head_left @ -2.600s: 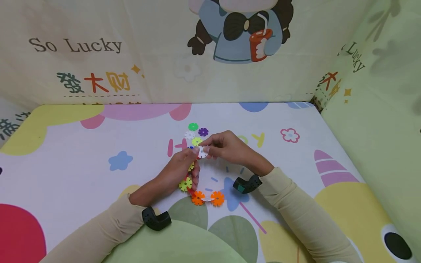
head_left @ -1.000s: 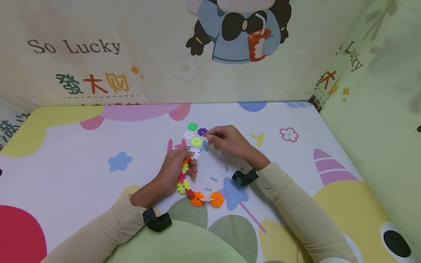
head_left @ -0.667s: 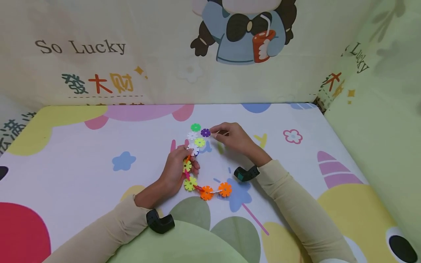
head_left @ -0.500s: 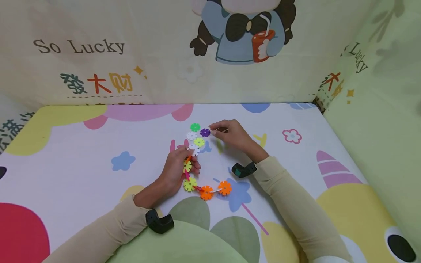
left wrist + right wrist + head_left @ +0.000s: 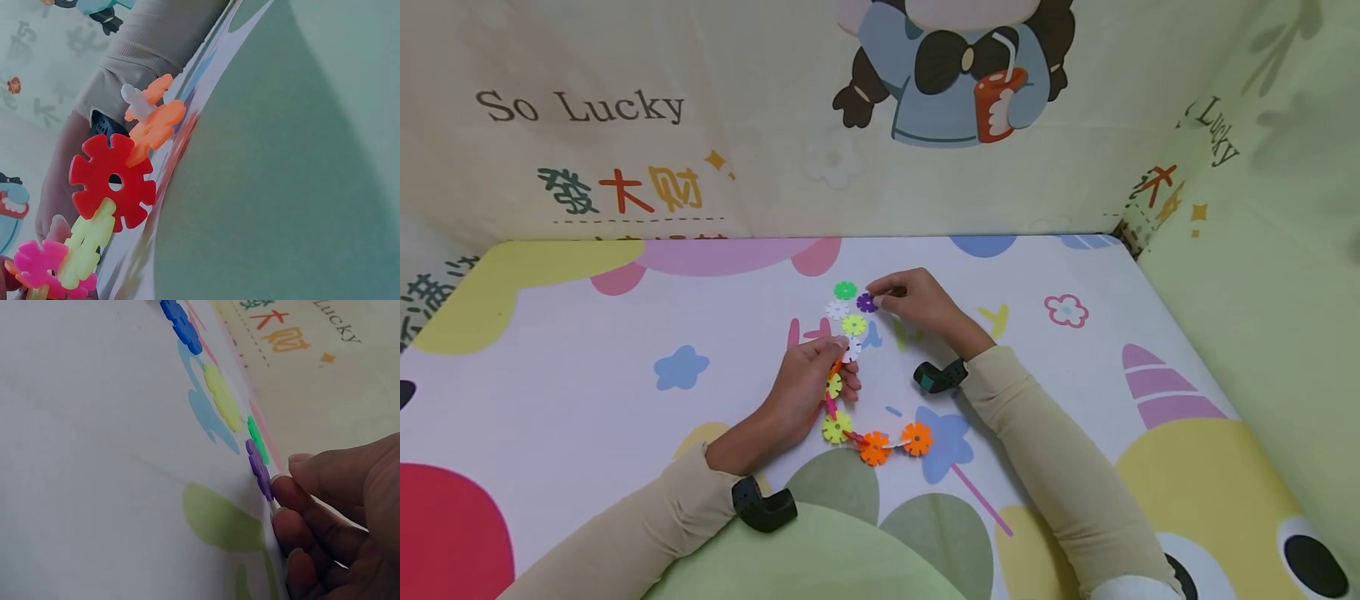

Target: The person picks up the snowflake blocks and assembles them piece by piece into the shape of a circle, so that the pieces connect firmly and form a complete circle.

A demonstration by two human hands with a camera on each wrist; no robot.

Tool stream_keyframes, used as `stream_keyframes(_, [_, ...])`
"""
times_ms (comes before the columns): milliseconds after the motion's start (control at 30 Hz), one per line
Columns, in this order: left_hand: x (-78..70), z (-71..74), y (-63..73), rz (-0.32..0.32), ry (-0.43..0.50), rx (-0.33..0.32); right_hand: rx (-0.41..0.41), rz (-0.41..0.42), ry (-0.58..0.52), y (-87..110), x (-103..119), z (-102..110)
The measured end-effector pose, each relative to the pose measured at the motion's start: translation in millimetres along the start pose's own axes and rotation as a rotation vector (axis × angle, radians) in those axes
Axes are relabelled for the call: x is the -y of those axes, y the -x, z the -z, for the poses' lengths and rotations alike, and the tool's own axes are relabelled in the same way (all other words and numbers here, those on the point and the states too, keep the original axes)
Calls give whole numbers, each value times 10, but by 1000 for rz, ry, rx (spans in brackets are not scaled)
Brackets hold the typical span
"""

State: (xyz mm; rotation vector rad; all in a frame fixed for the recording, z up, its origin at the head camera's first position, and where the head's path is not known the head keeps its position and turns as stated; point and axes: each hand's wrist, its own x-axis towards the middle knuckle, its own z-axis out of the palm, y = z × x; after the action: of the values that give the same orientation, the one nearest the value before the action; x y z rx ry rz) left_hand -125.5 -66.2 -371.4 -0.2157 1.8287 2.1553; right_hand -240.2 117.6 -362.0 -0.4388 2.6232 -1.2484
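Observation:
My left hand [image 5: 805, 379] grips the upper end of a chain of interlocking snowflake discs, its thumb at a white disc [image 5: 852, 350]. Below the fingers hang a yellow disc [image 5: 837, 427] and, at the lower end, orange discs [image 5: 917, 439]. The left wrist view shows the chain's red disc [image 5: 94, 175] and pink disc [image 5: 39, 261] up close. My right hand [image 5: 921, 300] reaches a loose purple disc [image 5: 866, 302]; in the right wrist view its fingertips are right at the edge of the purple disc [image 5: 259, 469], thumb held apart.
Beside the purple disc lie a green disc [image 5: 846, 290], a white disc [image 5: 837, 310] and a light yellow disc [image 5: 853, 325]. A patterned cloth [image 5: 700, 300] covers the table, and a printed curtain [image 5: 760, 125] rises along its back edge. Black cameras [image 5: 763, 506] sit on both wrists.
My right hand has left the chain's white disc and moved away to the purple disc. My left hand keeps its grip; the chain's lower end has shifted slightly right.

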Motion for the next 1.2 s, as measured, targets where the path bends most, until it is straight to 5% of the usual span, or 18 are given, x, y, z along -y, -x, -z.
stream_keyframes(900, [-1,-14,-4,2,-24,14,34,25,237,-51,78,-85])
stream_keyframes(1200, [8,-4,-1,4,-24,25,37,23,153,-3,78,-66])
